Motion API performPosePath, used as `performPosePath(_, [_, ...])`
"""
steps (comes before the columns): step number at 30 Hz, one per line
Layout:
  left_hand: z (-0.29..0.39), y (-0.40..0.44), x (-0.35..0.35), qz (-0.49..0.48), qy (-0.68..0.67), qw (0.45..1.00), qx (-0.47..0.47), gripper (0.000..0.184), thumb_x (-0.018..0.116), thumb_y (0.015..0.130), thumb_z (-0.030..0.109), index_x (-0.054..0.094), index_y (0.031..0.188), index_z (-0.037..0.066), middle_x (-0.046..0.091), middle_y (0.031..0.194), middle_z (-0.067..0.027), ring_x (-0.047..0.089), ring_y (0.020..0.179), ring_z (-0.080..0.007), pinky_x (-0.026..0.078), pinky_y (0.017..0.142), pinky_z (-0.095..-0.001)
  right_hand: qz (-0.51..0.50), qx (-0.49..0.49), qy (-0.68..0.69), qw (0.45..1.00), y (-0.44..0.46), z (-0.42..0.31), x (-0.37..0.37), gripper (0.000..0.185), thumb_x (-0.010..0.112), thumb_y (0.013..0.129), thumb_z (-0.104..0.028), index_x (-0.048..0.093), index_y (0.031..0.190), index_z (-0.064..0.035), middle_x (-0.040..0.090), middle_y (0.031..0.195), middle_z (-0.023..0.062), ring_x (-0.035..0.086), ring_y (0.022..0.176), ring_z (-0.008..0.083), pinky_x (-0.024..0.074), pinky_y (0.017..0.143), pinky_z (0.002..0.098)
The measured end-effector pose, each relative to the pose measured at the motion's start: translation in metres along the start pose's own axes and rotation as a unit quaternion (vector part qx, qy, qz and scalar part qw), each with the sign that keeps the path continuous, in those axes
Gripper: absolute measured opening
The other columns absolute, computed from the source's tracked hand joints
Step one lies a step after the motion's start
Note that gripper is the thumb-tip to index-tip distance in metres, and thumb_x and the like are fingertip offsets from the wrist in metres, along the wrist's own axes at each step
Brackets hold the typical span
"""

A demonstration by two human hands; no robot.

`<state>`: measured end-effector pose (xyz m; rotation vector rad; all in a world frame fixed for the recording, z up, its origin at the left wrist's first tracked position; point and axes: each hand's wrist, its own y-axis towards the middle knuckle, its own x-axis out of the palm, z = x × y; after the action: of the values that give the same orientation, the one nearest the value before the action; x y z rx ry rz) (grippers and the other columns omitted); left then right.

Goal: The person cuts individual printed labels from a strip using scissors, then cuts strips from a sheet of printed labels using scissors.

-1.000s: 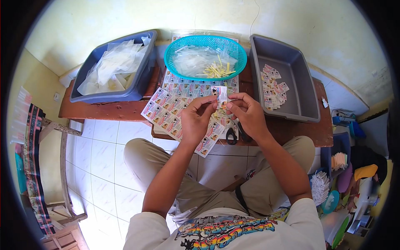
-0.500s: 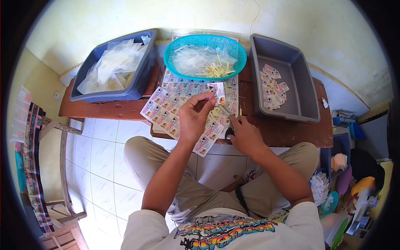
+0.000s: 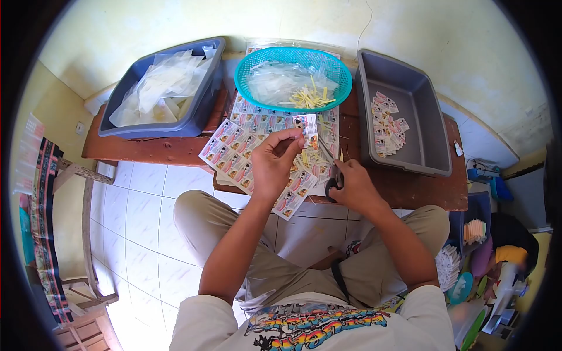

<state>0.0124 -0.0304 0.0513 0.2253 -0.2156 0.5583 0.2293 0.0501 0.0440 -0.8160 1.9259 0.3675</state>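
Near side of teal basket [image 3: 239,88] | left hand [image 3: 272,167]: pinching label [image 3: 307,124] by one edge, leaving the rest exposed | right hand [image 3: 358,188]: gripping scissors [image 3: 335,177]

Floor tiles [image 3: 139,234]: white glare, lower left
Plaster wall [image 3: 421,35]: bright, soft shadow at left
Edges: black, fisheye-curved

Unreadable stylised lettering [image 3: 322,330] on the shirt [image 3: 205,322], tiny print on the card sheets [image 3: 233,151].
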Motion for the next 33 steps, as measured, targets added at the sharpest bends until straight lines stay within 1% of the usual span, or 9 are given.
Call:
performPosePath(2, [0.002, 0.0, -0.002, 0.007, -0.002, 1.0, -0.001, 0.022, 0.075, 0.097, -0.002, 0.073, 0.119, -0.006, 0.078, 0.106, -0.0112, 0.073, 0.097, -0.0137, 0.061, 0.087, -0.028, 0.005, -0.031, 0.018, 0.999, 0.0, 0.001, -0.007, 0.074, 0.078, 0.078, -0.013, 0.055, 0.146, 0.0059, 0.06, 0.122, 0.0277, 0.07, 0.105, 0.0418, 0.0591, 0.091, 0.0464])
performPosePath(5, [0.005, 0.001, -0.004, 0.017, -0.006, 1.0, 0.004, 0.022, 0.075, 0.097, -0.002, 0.073, 0.119, -0.006, 0.078, 0.106, -0.0117, 0.073, 0.096, -0.0137, 0.061, 0.087, -0.028, -0.026, 0.039, 0.095, 0.994, -0.006, -0.015, -0.03, 0.082, 0.086, 0.077, -0.018, 0.055, 0.151, -0.0001, 0.062, 0.119, 0.0223, 0.071, 0.1, 0.0318, 0.0588, 0.087, 0.0403])
performPosePath(7, [0.005, 0.002, -0.004, 0.019, -0.006, 1.0, 0.01, 0.023, 0.075, 0.097, -0.002, 0.072, 0.119, -0.006, 0.078, 0.107, -0.0123, 0.074, 0.096, -0.0137, 0.061, 0.087, -0.0278, -0.016, 0.041, 0.212, 0.976, -0.011, -0.023, -0.034, 0.092, 0.093, 0.078, -0.022, 0.05, 0.158, -0.0055, 0.062, 0.115, 0.0146, 0.07, 0.096, 0.0211, 0.0579, 0.085, 0.0331])
performPosePath(8, [0.005, 0.003, -0.003, 0.021, -0.008, 1.0, 0.009, 0.023, 0.075, 0.097, -0.002, 0.072, 0.119, -0.006, 0.078, 0.107, -0.0123, 0.074, 0.096, -0.0137, 0.061, 0.087, -0.0278, -0.018, 0.041, 0.21, 0.977, -0.013, -0.026, -0.033, 0.092, 0.093, 0.078, -0.022, 0.05, 0.158, -0.0055, 0.062, 0.115, 0.0146, 0.07, 0.096, 0.0211, 0.0579, 0.085, 0.0331])
performPosePath(10, [0.004, 0.004, -0.001, 0.027, -0.017, 0.999, 0.011, 0.023, 0.075, 0.097, -0.002, 0.072, 0.119, -0.006, 0.078, 0.106, -0.0126, 0.074, 0.096, -0.0139, 0.061, 0.086, -0.0278, -0.027, 0.011, 0.379, 0.925, -0.016, -0.03, -0.031, 0.096, 0.093, 0.082, -0.02, 0.043, 0.163, -0.0077, 0.059, 0.12, 0.0104, 0.067, 0.096, 0.0133, 0.0567, 0.083, 0.028])
performPosePath(13, [0.004, 0.006, 0.002, 0.031, -0.01, 0.999, 0.009, 0.023, 0.075, 0.097, -0.002, 0.072, 0.119, -0.005, 0.078, 0.106, -0.0122, 0.074, 0.096, -0.0139, 0.061, 0.086, -0.0278, -0.045, -0.04, 0.477, 0.877, -0.017, -0.029, -0.024, 0.094, 0.089, 0.086, -0.009, 0.039, 0.165, -0.009, 0.053, 0.126, 0.0072, 0.065, 0.1, 0.0115, 0.0557, 0.084, 0.0263])
performPosePath(16, [0.003, 0.008, 0.005, 0.032, -0.002, 0.999, 0.01, 0.023, 0.076, 0.097, -0.002, 0.073, 0.119, -0.005, 0.078, 0.105, -0.0121, 0.074, 0.095, -0.0135, 0.061, 0.085, -0.028, -0.077, -0.019, 0.541, 0.837, -0.018, -0.033, -0.027, 0.096, 0.089, 0.086, -0.006, 0.036, 0.167, -0.0097, 0.05, 0.13, 0.0062, 0.063, 0.102, 0.011, 0.0545, 0.087, 0.0257])
performPosePath(26, [-0.004, 0.009, 0.004, 0.036, 0.017, 0.999, 0.021, 0.025, 0.08, 0.093, 0.0, 0.074, 0.118, -0.001, 0.079, 0.102, -0.0103, 0.074, 0.091, -0.0118, 0.059, 0.081, -0.0264, -0.089, -0.042, 0.532, 0.841, -0.016, -0.033, -0.025, 0.095, 0.088, 0.088, -0.01, 0.034, 0.167, -0.0098, 0.051, 0.128, 0.005, 0.059, 0.096, 0.0094, 0.0532, 0.088, 0.0247])
performPosePath(33, [-0.005, 0.008, 0.004, 0.036, 0.026, 0.999, 0.024, 0.024, 0.08, 0.093, 0.0, 0.075, 0.116, -0.001, 0.079, 0.1, -0.0101, 0.075, 0.09, -0.0119, 0.06, 0.079, -0.0267, -0.088, -0.047, 0.541, 0.835, -0.012, -0.034, -0.023, 0.095, 0.088, 0.088, -0.009, 0.035, 0.167, -0.0081, 0.051, 0.13, 0.0056, 0.06, 0.11, 0.0128, 0.0534, 0.093, 0.0267])
